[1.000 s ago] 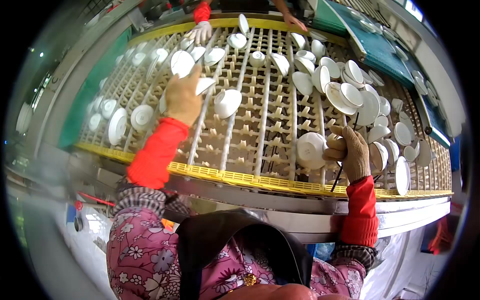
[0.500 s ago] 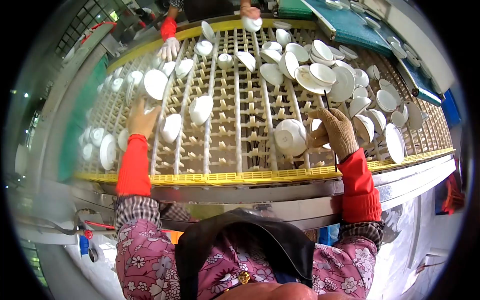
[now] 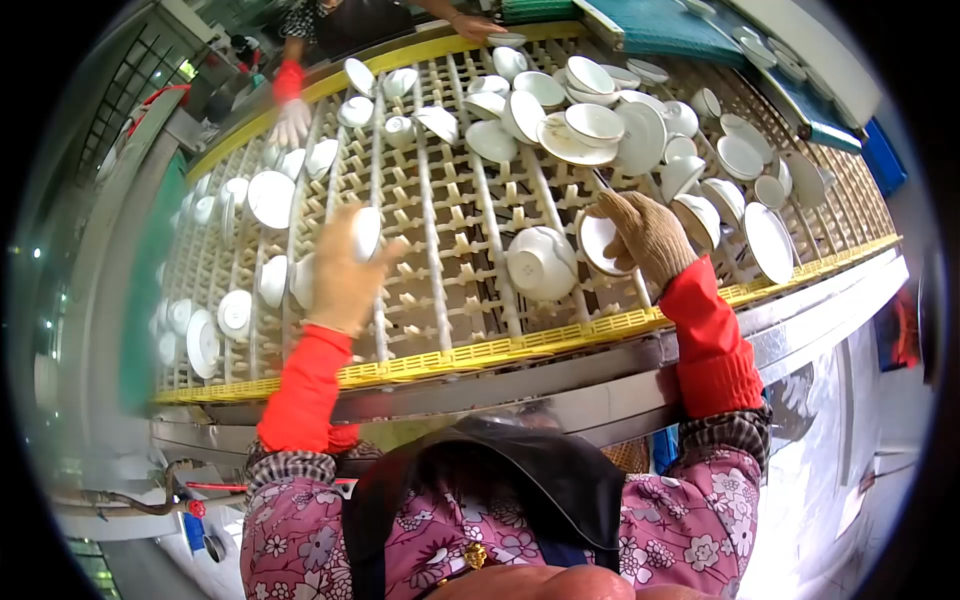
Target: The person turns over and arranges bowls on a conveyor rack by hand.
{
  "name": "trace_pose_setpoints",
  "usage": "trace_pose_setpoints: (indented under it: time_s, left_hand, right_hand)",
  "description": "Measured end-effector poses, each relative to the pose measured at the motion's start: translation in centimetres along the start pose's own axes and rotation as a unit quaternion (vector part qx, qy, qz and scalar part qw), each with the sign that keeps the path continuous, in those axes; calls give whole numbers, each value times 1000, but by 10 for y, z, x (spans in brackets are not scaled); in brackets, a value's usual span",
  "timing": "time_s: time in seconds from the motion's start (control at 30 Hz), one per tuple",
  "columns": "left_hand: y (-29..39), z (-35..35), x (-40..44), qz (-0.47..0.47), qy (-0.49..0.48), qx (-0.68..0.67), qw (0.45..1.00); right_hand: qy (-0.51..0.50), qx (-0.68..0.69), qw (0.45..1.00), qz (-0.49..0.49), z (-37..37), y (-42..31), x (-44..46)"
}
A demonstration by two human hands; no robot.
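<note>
My left hand (image 3: pixel 345 275), gloved in tan and smeared by motion, is over the left-middle of the rack belt with its thumb spread. A white bowl (image 3: pixel 367 234) shows between its thumb and fingers, partly hidden. My right hand (image 3: pixel 648 238), in a knitted tan glove, has its fingers closed over the rim of a tilted white bowl (image 3: pixel 597 240). Just above those fingers, the end of a thin dark stick (image 3: pixel 600 179) shows; I cannot tell whether the hand grips it. Left of this bowl, another white bowl (image 3: pixel 541 264) lies bottom-side toward me.
Bowls and plates crowd the right of the pegged belt, including a large plate (image 3: pixel 768 243). More dishes lie at its left. A yellow edge strip (image 3: pixel 520 340) borders my side. Across the belt, a person's gloved hand (image 3: pixel 291 122) reaches in; their other hand (image 3: pixel 477 27) is by a dish.
My left hand has moved right, from near a large plate to a bowl. More of the bowl at my right hand now shows. The view has shifted, and the dishes appear further left.
</note>
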State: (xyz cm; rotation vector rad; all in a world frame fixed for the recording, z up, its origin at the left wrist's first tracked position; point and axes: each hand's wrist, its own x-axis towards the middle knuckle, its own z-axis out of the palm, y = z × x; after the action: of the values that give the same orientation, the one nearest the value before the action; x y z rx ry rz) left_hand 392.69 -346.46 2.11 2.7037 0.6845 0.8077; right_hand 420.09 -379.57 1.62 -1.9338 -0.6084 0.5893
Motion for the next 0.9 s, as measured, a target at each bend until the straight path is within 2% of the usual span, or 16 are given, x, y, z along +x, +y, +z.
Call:
trace_pose_setpoints:
  time_s: [0.03,0.07,0.1,0.13,0.17,0.2,0.23,0.3,0.4,0.5,0.6,0.7,0.77,0.83,0.87,0.9]
  left_hand:
    - [41,8,-1,-2,-101,-147,984]
    - [65,27,-11,71,-139,-67,985]
    - [74,54,-20,128,-173,-58,975]
    - [103,62,-28,186,-165,26,968]
    - [124,67,-28,218,-171,-48,960]
    - [143,67,-28,224,-152,-63,960]
    - [159,68,-22,175,-211,-38,961]
    - [180,71,-16,122,-262,10,957]
    - [168,99,-24,162,-165,42,972]
    - [196,95,-10,47,-225,47,972]
    - [198,112,-6,0,-174,36,984]
    - [200,123,1,-38,-179,53,982]
    - [207,118,1,-45,-153,47,986]
    - [208,119,6,-16,-88,104,991]
    - [207,120,8,-94,-117,51,987]
    - [190,136,7,-112,-75,14,991]
  right_hand:
    - [-5,-11,1000,-9,-3,0,1]
    - [-21,-44,999,-8,-9,4,6]
    - [-24,-44,999,10,-10,6,7]
    - [-26,-43,998,25,-10,7,10]
    - [-28,-43,998,36,-11,5,15]
    - [-28,-36,998,36,-11,6,15]
    - [-45,-17,999,2,-14,13,16]
    - [-43,6,999,16,-12,7,13]
    - [-55,3,999,1,-9,12,18]
    - [-66,-1,998,-20,-10,26,24]
    - [-73,4,997,-17,-9,21,18]
    - [-83,5,996,-20,-14,24,15]
    - [-84,10,996,-27,-20,30,13]
    - [-83,16,996,-14,-30,31,9]
    - [-84,29,996,-15,-35,36,10]
    - [-83,22,996,-6,-42,33,8]
